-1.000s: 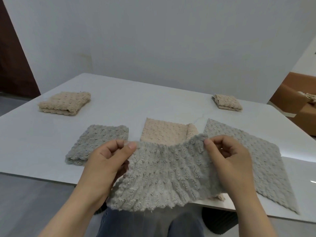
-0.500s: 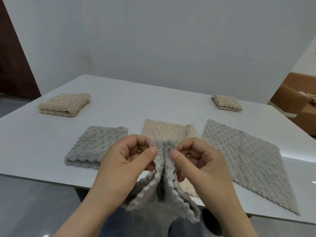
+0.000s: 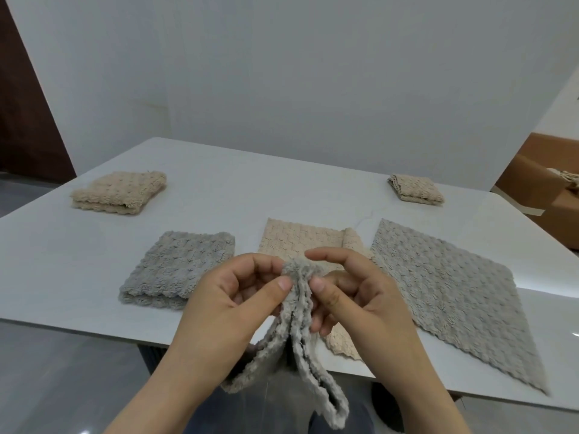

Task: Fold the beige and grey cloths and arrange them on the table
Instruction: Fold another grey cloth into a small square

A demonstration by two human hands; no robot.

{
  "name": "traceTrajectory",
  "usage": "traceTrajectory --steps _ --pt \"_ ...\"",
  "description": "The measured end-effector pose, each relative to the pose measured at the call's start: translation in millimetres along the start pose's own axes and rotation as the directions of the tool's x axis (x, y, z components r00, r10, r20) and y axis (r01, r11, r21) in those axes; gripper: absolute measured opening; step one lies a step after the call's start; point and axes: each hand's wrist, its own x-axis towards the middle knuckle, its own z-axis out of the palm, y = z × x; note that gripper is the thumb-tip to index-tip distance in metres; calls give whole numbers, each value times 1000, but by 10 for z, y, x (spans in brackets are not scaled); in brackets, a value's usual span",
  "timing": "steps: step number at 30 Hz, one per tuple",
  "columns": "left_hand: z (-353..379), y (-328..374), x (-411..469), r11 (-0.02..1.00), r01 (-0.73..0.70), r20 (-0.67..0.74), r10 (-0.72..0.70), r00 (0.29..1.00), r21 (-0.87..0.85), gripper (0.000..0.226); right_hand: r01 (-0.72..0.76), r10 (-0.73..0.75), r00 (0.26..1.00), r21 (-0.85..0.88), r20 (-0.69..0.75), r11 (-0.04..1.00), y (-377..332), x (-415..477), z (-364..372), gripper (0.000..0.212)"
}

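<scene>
Both hands have closed in since a second ago. The grey cloth (image 3: pixel 310 368) that was stretched wide between them is now doubled, its two top corners brought together at lower centre of the frame. The left hand (image 3: pixel 232 302) pinches that top edge between thumb and curled fingers. The right hand (image 3: pixel 354 296) presses it from the other side with its thumb, the forefinger arched over the top.

The cloth hangs straight down from the pinch, so its long axis runs top to bottom, and the loose folds trail below the near edge of the table (image 3: pixel 282 189). On the table an already folded grey cloth (image 3: pixel 178 267) lies left of centre, just above and beside the left hand, which is the nearer one. I'd guess the held cloth needs one more fold, then goes up and leftward.
</scene>
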Motion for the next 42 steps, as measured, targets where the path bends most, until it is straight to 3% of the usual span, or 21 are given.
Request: traceTrajectory --steps 3,10,17,23,35,42 --pt "4 17 -5 999 -5 -7 5 1000 -35 24 14 -13 1000 -30 26 999 12 18 -2 18" --pt "-21 11 -5 1000 -6 -47 5 999 -20 22 -59 62 997 -69 43 996 -17 43 -6 13" --pt "-23 1 -2 992 -46 -115 59 992 118 20 -62 63 998 -41 18 997 -79 40 19 18" --pt "-31 50 -32 984 -81 -54 90 994 159 12 -63 64 998 -69 13 996 -96 52 36 12" --pt "-123 70 -13 964 -60 -74 82 994 259 15 -44 48 999 -171 19 984 -112 32 112 14" --pt "-175 109 -28 947 -87 -59 111 992 309 9 -65 85 992 -202 90 977 -148 24 86 9"
